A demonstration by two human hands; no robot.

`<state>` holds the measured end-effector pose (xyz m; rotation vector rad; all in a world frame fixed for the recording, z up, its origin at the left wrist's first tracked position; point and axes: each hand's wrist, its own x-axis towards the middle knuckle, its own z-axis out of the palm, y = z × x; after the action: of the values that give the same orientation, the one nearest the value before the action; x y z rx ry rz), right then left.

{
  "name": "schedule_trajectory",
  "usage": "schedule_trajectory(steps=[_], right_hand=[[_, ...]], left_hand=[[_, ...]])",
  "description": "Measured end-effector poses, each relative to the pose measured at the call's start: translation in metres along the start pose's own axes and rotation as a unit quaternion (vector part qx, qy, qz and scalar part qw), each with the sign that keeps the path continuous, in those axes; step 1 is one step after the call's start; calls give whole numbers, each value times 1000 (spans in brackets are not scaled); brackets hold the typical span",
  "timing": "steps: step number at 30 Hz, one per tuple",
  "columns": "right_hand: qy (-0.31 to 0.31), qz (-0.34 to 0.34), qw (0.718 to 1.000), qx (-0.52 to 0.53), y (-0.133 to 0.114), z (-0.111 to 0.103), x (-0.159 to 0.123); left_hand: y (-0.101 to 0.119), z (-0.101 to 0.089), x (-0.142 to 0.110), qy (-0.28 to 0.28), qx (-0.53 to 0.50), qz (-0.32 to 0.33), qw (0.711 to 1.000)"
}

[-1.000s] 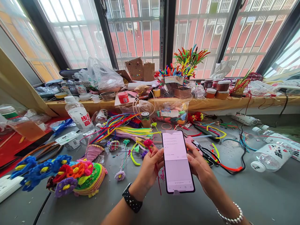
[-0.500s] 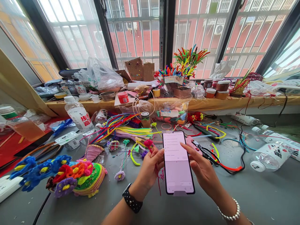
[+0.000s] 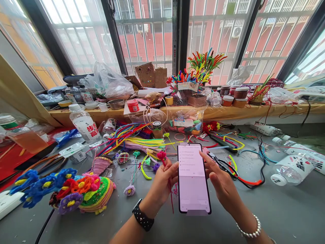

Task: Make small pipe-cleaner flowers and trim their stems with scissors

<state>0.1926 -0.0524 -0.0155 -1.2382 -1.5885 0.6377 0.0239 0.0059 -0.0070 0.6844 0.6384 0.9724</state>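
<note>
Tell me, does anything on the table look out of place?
The nearest bottle at the right of the table lies on its side, though bottles usually stand; its white cap is on, and no spill shows.

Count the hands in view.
2: left hand, at the phone's left side, holding a red flower; right hand, at its right side.

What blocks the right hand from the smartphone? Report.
Nothing visible: the right hand is at the right edge of the smartphone, index fingertip overlapping it. The red pipe-cleaner flower is in the left hand.
</note>
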Motion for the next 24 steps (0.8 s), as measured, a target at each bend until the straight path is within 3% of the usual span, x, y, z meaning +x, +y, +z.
schedule_trajectory(steps=[8,24], right_hand=[[-8,-28,999,-21,2,-1,1],[-29,3,983,181,1,-2,2]], left_hand=[[-2,-3,2,-15,-6,-2,1000],[2,0,1,-3,-11,-8,1000]])
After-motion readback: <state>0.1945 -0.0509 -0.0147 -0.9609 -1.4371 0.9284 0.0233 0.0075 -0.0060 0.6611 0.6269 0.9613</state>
